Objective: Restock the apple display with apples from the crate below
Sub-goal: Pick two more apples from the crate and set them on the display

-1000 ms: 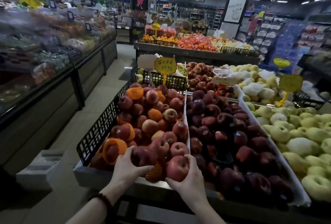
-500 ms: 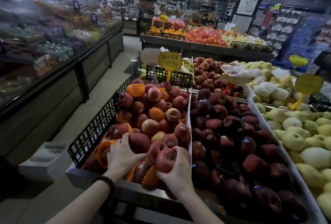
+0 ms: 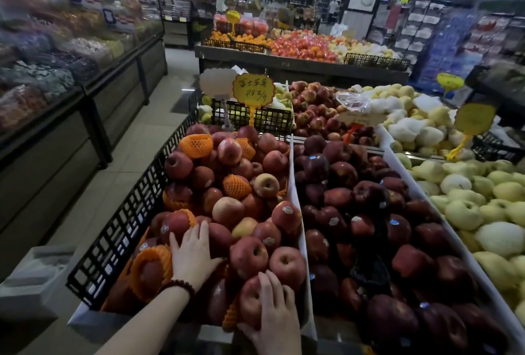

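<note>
Left hand (image 3: 193, 252): fingers spread flat on the piled apples, gripping nothing.
Right hand (image 3: 277, 317): fingers wrapped around a red apple (image 3: 251, 298) at the front edge of the pile.
Apple display (image 3: 122, 229): black-walled bin, heaped full.

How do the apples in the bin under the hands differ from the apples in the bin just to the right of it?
The apples under the hands are lighter red, some blushing yellow; the right-hand apples are a much darker, almost purple red. Several of the lighter apples wear orange foam nets; I see no nets on the darker apples. Both hands, the left hand and the right hand, rest on the lighter apples only. Both piles carry small stickers, and a white divider separates them.
</note>
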